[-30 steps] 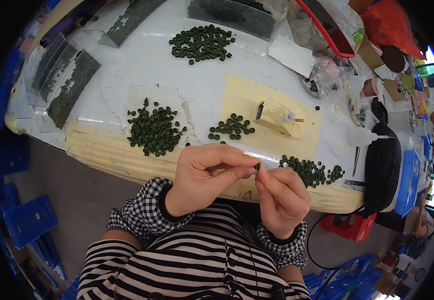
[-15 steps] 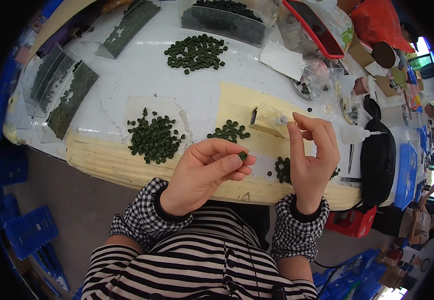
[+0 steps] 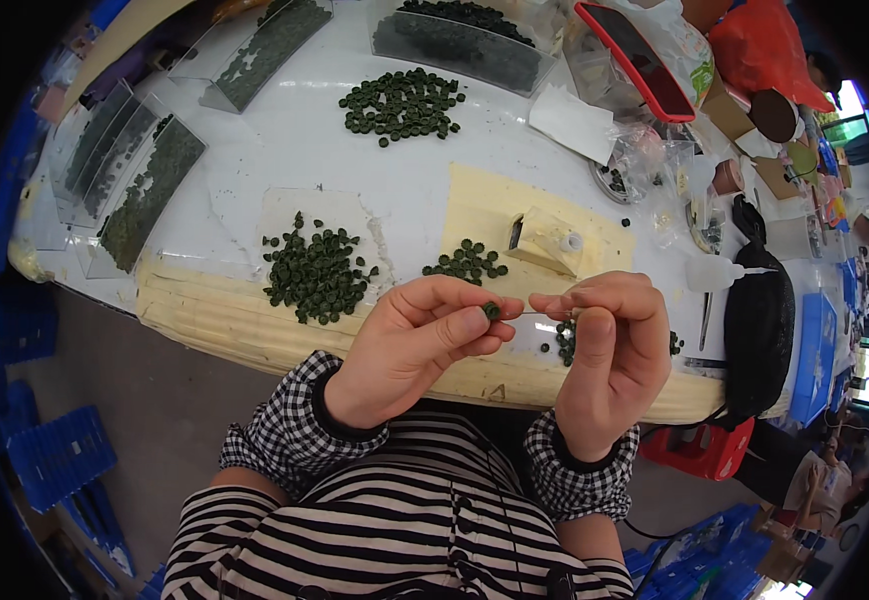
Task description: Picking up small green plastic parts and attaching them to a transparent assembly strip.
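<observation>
Left hand (image 3: 410,345): grip pinched on a small dark green ring (image 3: 492,310) between thumb and forefinger, above the near edge of the white desk (image 3: 255,200). Right hand (image 3: 605,345): fingertips pinched together just right of the ring; what they hold is too fine to tell. Pile of green rings (image 3: 317,270) lies far left of the hands.

A red-framed dark screen (image 3: 633,58) lies far right, beside seemingly clear plastic bags (image 3: 645,150).

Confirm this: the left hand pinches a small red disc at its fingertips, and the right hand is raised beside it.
Not quite. The head view shows the small disc in the left hand is dark green, not red. The right hand is indeed raised beside it.
</observation>
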